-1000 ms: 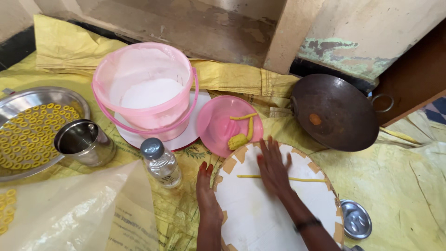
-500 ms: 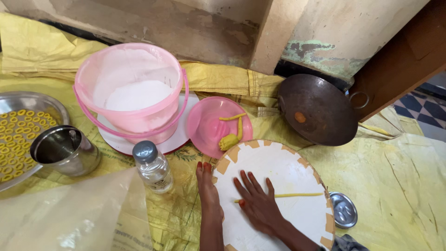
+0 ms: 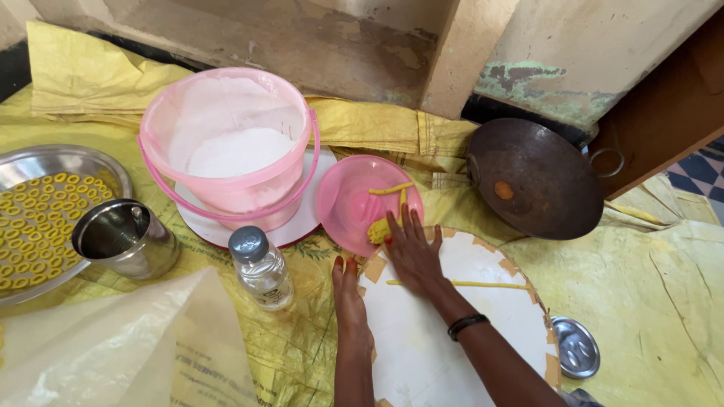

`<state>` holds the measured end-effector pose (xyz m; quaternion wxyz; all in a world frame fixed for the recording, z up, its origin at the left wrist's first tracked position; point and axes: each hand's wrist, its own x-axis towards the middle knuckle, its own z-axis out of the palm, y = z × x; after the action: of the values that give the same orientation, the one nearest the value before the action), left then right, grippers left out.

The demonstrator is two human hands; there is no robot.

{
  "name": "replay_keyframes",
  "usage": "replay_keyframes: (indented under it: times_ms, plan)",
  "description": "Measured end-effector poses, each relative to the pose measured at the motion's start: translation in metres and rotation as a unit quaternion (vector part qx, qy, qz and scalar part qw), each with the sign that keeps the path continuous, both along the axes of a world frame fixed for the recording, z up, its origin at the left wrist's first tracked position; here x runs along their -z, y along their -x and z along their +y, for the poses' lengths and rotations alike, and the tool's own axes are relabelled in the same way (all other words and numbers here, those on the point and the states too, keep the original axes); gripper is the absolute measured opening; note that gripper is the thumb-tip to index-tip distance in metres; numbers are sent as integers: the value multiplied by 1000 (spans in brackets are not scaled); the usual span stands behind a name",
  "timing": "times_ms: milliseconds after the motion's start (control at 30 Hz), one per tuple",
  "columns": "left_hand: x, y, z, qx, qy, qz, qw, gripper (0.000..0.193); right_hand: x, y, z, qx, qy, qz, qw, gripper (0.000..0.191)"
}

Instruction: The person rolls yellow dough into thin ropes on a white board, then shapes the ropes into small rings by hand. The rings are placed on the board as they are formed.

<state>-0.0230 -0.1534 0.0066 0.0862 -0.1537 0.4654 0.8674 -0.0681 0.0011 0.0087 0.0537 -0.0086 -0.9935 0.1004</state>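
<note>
Pressing flat on a thin yellow dough strand [image 3: 483, 284], the right hand [image 3: 413, 252] is laid palm-down on the round white board [image 3: 445, 339], fingers [image 3: 408, 223] spread wide and reaching to the board's far edge; nothing is gripped. The strand is stretched across the board from under the palm toward the right. The left hand [image 3: 348, 290] is rested at the board's left edge, fingers straight and close together, holding nothing, and touching the rim. A black band [image 3: 467, 325] is worn on the right wrist.

Just beyond the right fingertips a pink plate [image 3: 348, 203] is seen, with a lump of yellow dough [image 3: 378, 228] and a few short strands on it. Left of that, a pink bucket [image 3: 226, 143] partly filled with white flour is set on a white plate [image 3: 302, 222]. A small clear bottle with a grey cap [image 3: 261, 267] is stood near the left hand. At the far left, a steel tray [image 3: 72, 162] is filled with yellow dough rings [image 3: 30, 218], and a steel mug [image 3: 124, 237] is set against its near edge. A dark iron wok [image 3: 534, 179] is placed to the right of the pink plate, and a small steel bowl [image 3: 576, 347] lies just beside the board's right edge. Everything is spread over yellow sacking [image 3: 648, 286] on the floor.
</note>
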Motion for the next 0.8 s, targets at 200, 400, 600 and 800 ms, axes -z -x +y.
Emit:
replay_keyframes:
  times_ms: [200,400,600,800]
  plan:
    - [5,4,-1,-3,16,-9,1000,79,10,-69,-28,-46,-82,-16,995,67]
    - [16,12,-7,-5,73,-14,997,80,11,-159,-30,-98,-13,-86,991,69]
    - [26,15,-2,55,164,-50,984,83,12,-124,-30,-88,-45,-35,994,66]
    - [34,23,-1,54,135,-20,989,82,0,-20,-18,-19,-10,19,1000,58]
